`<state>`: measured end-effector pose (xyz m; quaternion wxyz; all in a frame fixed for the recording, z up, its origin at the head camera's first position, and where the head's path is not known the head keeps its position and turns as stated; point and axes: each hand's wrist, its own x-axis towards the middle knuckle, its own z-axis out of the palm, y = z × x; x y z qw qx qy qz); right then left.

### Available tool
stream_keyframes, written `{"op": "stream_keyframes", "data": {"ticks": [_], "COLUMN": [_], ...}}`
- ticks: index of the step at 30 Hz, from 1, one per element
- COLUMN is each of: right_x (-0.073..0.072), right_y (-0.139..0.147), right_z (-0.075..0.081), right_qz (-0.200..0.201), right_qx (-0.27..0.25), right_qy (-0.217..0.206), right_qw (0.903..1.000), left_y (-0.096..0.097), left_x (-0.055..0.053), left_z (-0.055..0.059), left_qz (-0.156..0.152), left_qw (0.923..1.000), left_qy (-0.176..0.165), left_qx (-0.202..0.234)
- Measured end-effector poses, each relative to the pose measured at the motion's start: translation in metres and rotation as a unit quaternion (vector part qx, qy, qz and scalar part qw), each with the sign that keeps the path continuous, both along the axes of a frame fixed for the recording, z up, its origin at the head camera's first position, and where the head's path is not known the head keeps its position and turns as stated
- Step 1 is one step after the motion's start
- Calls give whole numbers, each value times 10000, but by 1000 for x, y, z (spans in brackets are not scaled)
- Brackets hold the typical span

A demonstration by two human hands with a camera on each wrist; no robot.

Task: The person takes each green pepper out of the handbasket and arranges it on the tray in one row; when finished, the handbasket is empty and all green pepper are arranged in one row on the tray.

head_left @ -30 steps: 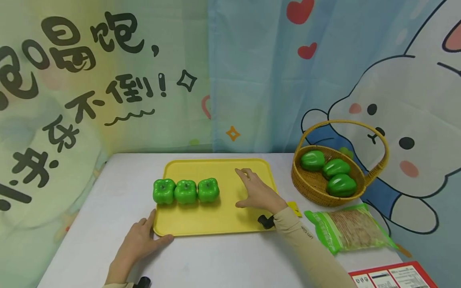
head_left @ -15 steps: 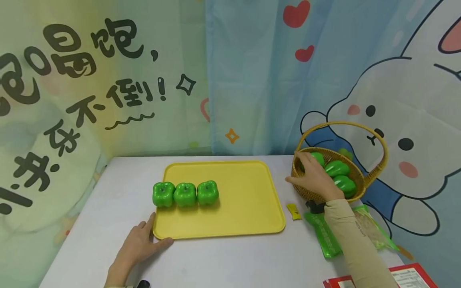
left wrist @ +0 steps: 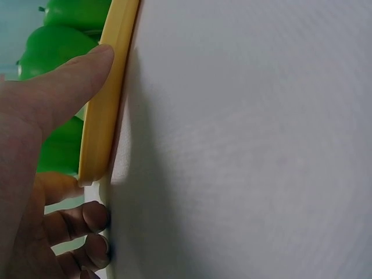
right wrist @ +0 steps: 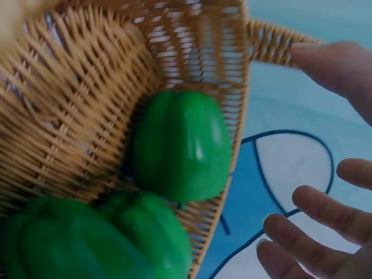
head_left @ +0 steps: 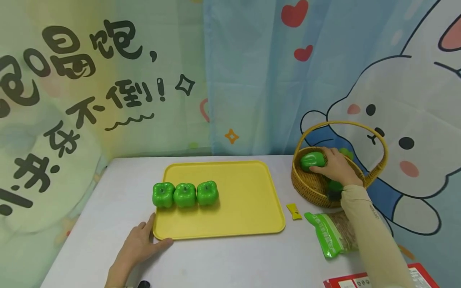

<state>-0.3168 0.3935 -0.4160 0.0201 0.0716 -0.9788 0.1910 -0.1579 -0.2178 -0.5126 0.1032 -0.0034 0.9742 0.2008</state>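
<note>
In the head view my left hand (head_left: 135, 244) rests at the near left corner of a yellow tray (head_left: 245, 200). Its thumb (left wrist: 87, 72) lies along the tray's rim in the left wrist view, the other fingers loosely bent by the corner. Three green bell peppers (head_left: 185, 195) stand in a row on the tray's left side. My right hand (head_left: 336, 166) reaches over a wicker basket (head_left: 304, 190), thumb beside a green bell pepper (head_left: 311, 161) and palm hiding part of the others. In the right wrist view its fingers are spread, apart from the basket's bell peppers (right wrist: 183, 145).
The basket's tall handle (head_left: 345, 122) arches above the right hand. A small yellow packet (head_left: 294, 211) lies right of the tray. Nearer are a green-and-clear bag (head_left: 329, 236), partly behind the right sleeve, and a red-and-white box (head_left: 347, 281). A printed curtain (head_left: 248, 88) hangs behind the table.
My right hand has gone from above the tray to the basket, then shifted rightward from the left pepper over the others. My left hand has stayed at the tray's corner.
</note>
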Motion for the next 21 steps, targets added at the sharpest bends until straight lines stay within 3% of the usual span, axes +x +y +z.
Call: {"op": "stream_keyframes", "data": {"ticks": [12,21], "right_x": [-36,-44], "right_y": [12,9], "right_z": [-10,-16], "right_qz": [-91,-220], "right_qx": [485,555], "right_qy": [-384,-756], "right_qw": [9980,9953], "left_y": [-2,-2], "left_x": [-2,-1], "left_z": [-2,-3], "left_qz": [141,70], "left_qw": [9999,9998], "left_qy": [-27,178], "left_qx": [-4,19]}}
